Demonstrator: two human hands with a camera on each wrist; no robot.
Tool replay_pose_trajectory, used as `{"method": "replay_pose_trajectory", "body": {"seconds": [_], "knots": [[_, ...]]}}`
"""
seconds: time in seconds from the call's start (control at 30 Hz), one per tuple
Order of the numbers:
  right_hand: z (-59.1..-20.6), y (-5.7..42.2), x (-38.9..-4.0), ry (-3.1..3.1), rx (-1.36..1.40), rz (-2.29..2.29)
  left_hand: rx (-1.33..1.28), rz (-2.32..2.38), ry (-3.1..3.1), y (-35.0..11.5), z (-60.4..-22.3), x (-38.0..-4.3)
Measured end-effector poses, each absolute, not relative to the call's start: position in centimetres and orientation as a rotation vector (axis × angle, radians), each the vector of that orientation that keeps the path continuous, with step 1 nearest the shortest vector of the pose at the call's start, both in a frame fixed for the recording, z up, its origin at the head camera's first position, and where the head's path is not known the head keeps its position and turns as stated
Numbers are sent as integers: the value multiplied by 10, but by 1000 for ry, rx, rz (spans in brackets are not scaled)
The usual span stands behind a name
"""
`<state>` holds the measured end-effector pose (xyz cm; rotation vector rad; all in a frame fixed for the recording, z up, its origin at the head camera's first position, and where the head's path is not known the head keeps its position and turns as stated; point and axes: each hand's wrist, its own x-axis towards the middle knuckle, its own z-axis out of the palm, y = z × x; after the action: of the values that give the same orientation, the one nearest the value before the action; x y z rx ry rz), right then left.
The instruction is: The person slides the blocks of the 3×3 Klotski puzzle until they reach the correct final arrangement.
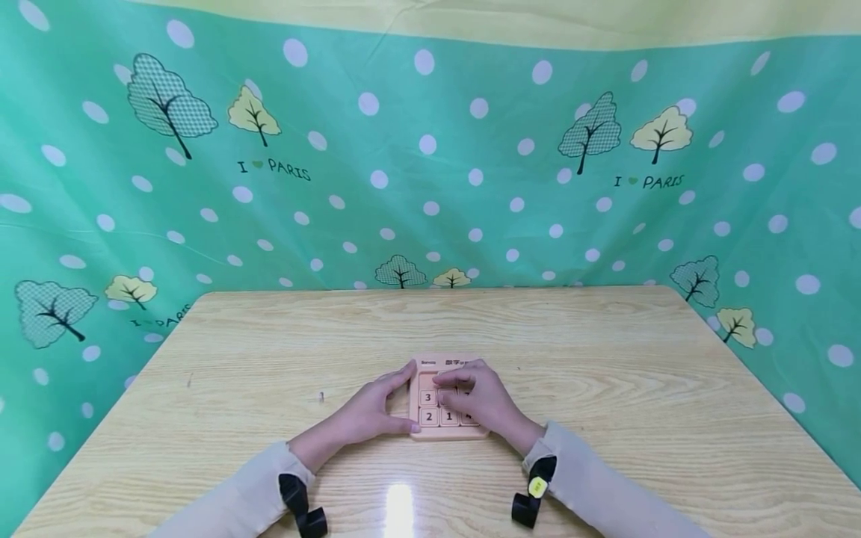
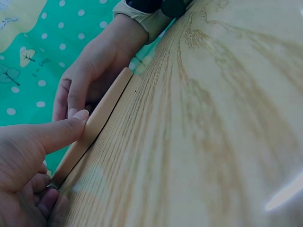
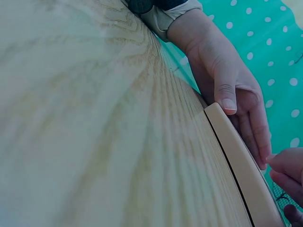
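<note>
A pale, wood-grained tabletop (image 1: 592, 336) is spread beneath the left fingers (image 1: 389, 384) and the right fingers (image 1: 464, 376), and a bright reflection (image 1: 399, 508) is thrown on it nearer the wearer than both. Far beyond the fingertips, it is backed by a green cloth (image 1: 471, 179) topped with a cream band and patterned with pale dots and trees; "I PARIS", with a heart after the "I", is printed there repeatedly. The pink number board (image 1: 447, 433) is set between the fingers, its left side grasped by the left thumb and forefinger. The right fingers are bent over its tiles; whether one is pinched cannot be told. Below the right fingertips, "3", "2" and "1" can be read. Above them, dark characters are printed on the rim, partly covered, beside a word too small to be made out. Behind the right fingers, a yellow tag (image 1: 537, 487) is worn at the wrist, its mark illegible.
</note>
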<state>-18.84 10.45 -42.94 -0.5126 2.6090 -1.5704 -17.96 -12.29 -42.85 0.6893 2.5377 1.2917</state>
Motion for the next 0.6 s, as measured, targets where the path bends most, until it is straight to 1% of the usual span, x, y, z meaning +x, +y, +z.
{"method": "replay_pose_trajectory", "body": {"seconds": [0.6], "knots": [[-430,117,-201,2702,-305,-1598,676,1300,2528,-122,-428,-180]]}}
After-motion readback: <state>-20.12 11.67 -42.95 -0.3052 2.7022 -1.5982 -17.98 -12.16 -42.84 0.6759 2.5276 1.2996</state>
